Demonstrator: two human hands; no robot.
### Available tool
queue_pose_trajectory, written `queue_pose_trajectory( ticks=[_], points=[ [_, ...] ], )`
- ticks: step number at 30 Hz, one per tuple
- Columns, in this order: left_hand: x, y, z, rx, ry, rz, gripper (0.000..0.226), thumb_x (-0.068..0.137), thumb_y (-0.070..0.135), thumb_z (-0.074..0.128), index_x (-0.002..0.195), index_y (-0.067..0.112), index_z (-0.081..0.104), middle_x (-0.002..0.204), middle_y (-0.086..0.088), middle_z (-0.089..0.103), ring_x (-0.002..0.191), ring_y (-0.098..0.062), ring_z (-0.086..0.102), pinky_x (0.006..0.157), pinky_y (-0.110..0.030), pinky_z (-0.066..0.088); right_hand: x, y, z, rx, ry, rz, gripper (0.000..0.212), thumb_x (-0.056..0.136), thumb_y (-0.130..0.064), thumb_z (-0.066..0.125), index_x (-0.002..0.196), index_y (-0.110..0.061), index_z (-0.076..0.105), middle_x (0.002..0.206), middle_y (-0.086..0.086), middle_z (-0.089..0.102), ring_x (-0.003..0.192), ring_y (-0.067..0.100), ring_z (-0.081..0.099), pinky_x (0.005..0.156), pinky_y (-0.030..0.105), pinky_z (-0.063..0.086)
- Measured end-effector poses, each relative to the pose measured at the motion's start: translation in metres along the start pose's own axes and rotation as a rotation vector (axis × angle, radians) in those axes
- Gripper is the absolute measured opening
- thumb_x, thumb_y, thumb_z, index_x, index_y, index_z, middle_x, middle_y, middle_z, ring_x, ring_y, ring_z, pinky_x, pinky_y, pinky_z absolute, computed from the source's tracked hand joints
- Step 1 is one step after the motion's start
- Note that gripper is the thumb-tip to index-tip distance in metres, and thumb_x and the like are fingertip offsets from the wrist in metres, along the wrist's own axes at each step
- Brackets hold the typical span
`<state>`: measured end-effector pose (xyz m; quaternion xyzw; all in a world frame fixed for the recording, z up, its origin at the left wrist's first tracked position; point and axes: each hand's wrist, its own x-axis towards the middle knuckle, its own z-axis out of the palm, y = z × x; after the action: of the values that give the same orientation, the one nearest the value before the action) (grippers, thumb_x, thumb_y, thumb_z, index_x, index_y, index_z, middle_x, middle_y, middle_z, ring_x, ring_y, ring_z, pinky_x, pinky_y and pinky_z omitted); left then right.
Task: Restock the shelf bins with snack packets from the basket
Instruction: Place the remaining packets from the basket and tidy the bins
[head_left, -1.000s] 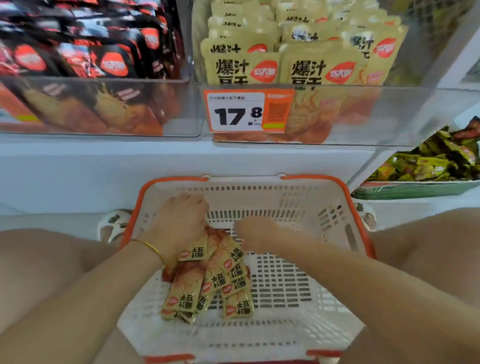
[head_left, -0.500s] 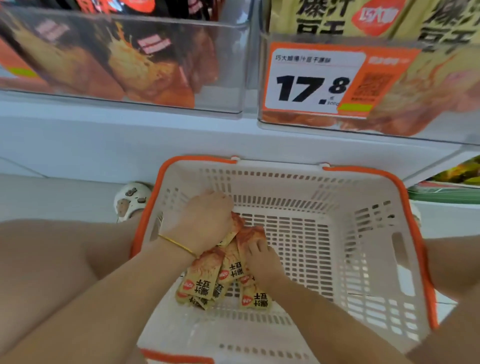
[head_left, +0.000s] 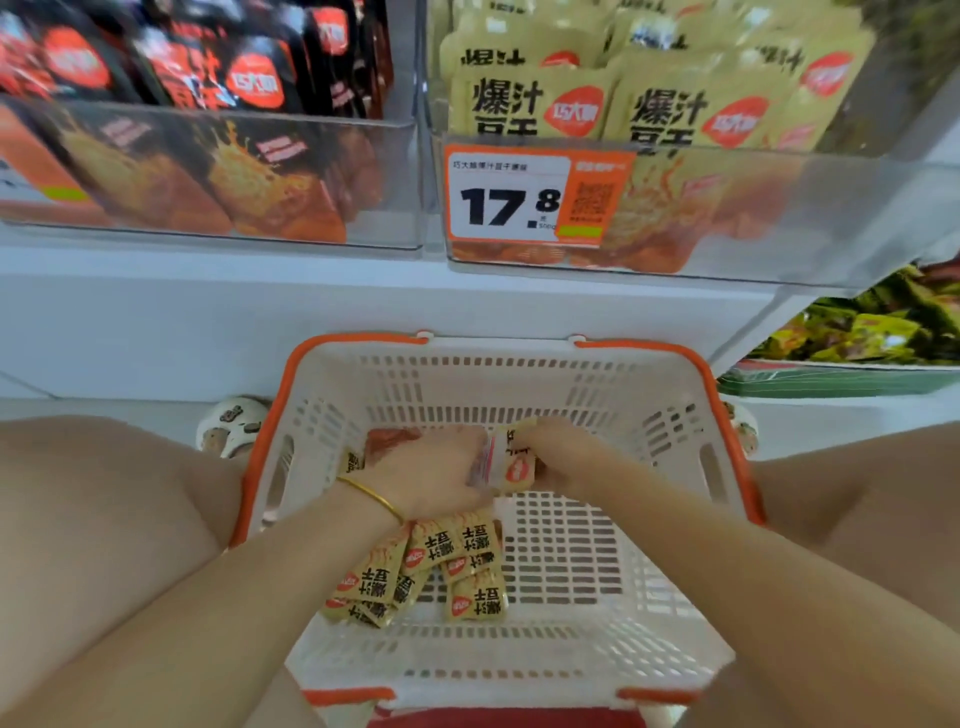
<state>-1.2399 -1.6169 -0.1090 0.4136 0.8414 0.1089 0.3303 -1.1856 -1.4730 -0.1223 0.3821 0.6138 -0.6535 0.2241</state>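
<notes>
Head view: the left hand (head_left: 431, 467) and the right hand (head_left: 556, 452) both clamp a bundle of yellow snack packets (head_left: 511, 462) inside the white basket (head_left: 727, 415). Loose packets (head_left: 431, 566) lie on its floor. The slick, unevenly stacked bundle could shed packets during the lift to the clear shelf bin (head_left: 779, 218).

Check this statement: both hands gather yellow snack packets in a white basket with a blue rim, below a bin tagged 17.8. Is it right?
Not quite. The head view shows the basket has an orange rim, not blue. The rest stands: the left hand and right hand gather yellow snack packets in it, below the bin tagged 17.8.
</notes>
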Motion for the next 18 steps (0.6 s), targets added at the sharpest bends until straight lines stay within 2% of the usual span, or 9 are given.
queue_pose_trajectory(
  ticks=[3,6,7,8,10,12,15,17,18],
  points=[
    [-0.005,0.020,-0.015,0.048,0.156,0.051,0.037,0.081,0.037,0.067,0.108,0.015,0.052,0.101,0.000,0.054,0.092,-0.020,0.054,0.073,-0.032,0.043,-0.042,-0.026,-0.013,0.272,-0.102,-0.004,0.013,0.095,-0.006,0.046,0.088,0.002,0.054,0.080,0.019,0.062,0.074,0.028,0.065,0.066,0.039,0.059],
    [-0.013,0.036,-0.043,-0.268,0.286,0.099,0.017,0.083,0.022,0.066,0.093,0.008,0.063,0.084,-0.009,0.066,0.075,-0.024,0.062,0.062,-0.029,0.045,-0.069,-0.042,-0.035,0.057,0.025,-0.095,0.046,0.096,-0.048,0.045,0.108,-0.006,0.060,0.103,0.009,0.064,0.092,0.024,0.063,0.077,0.038,0.057],
    [-0.016,0.042,-0.053,-0.407,0.307,0.090,0.012,0.080,0.021,0.069,0.088,0.012,0.065,0.080,-0.006,0.069,0.070,-0.020,0.064,0.059,-0.027,0.047,-0.079,-0.047,-0.041,0.004,0.078,-0.165,0.050,0.093,-0.053,0.046,0.115,-0.011,0.060,0.112,0.003,0.064,0.099,0.021,0.061,0.083,0.037,0.054],
    [-0.020,0.049,-0.064,-0.505,0.328,0.082,0.011,0.078,0.019,0.072,0.088,0.017,0.066,0.081,0.000,0.071,0.070,-0.011,0.065,0.061,-0.021,0.048,-0.089,-0.050,-0.046,0.009,0.063,-0.239,0.046,0.092,-0.050,0.051,0.119,-0.014,0.059,0.114,0.000,0.064,0.102,0.017,0.061,0.087,0.035,0.052],
    [-0.025,0.061,-0.081,-0.582,0.368,0.086,0.023,0.078,0.015,0.074,0.098,0.023,0.065,0.094,0.009,0.070,0.080,0.001,0.063,0.071,-0.013,0.049,-0.108,-0.054,-0.052,0.017,-0.072,-0.370,0.026,0.091,-0.027,0.060,0.115,-0.018,0.061,0.102,-0.005,0.070,0.093,0.011,0.065,0.080,0.028,0.054],
    [-0.030,0.076,-0.096,-0.607,0.376,0.141,0.031,0.081,0.018,0.072,0.109,0.024,0.063,0.103,0.010,0.069,0.090,-0.003,0.065,0.081,-0.023,0.053,-0.122,-0.057,-0.058,-0.022,-0.098,-0.457,0.023,0.088,-0.006,0.062,0.108,-0.017,0.064,0.090,-0.004,0.072,0.079,0.011,0.068,0.068,0.026,0.055],
    [-0.041,0.102,-0.117,-0.493,0.427,0.204,0.021,0.089,0.032,0.062,0.109,0.025,0.062,0.098,0.010,0.069,0.077,-0.006,0.068,0.067,-0.028,0.057,-0.154,-0.071,-0.078,-0.050,-0.031,-0.549,0.024,0.082,0.001,0.065,0.099,-0.016,0.068,0.084,0.002,0.074,0.069,0.013,0.069,0.065,0.030,0.058],
    [-0.046,0.123,-0.132,-0.366,0.602,0.188,0.019,0.092,0.038,0.053,0.094,0.020,0.060,0.078,0.005,0.066,0.056,-0.007,0.062,0.053,-0.025,0.050,-0.179,-0.084,-0.100,-0.054,-0.016,-0.612,0.023,0.081,0.002,0.064,0.098,-0.013,0.068,0.087,0.004,0.074,0.069,0.012,0.070,0.062,0.026,0.059],
    [-0.048,0.133,-0.141,-0.313,0.729,0.199,0.020,0.093,0.038,0.052,0.091,0.019,0.059,0.073,0.005,0.062,0.056,-0.009,0.058,0.054,-0.027,0.048,-0.191,-0.092,-0.111,-0.027,0.032,-0.655,0.023,0.081,0.002,0.064,0.100,-0.011,0.067,0.089,0.005,0.074,0.070,0.014,0.070,0.059,0.026,0.058]
  ],
)
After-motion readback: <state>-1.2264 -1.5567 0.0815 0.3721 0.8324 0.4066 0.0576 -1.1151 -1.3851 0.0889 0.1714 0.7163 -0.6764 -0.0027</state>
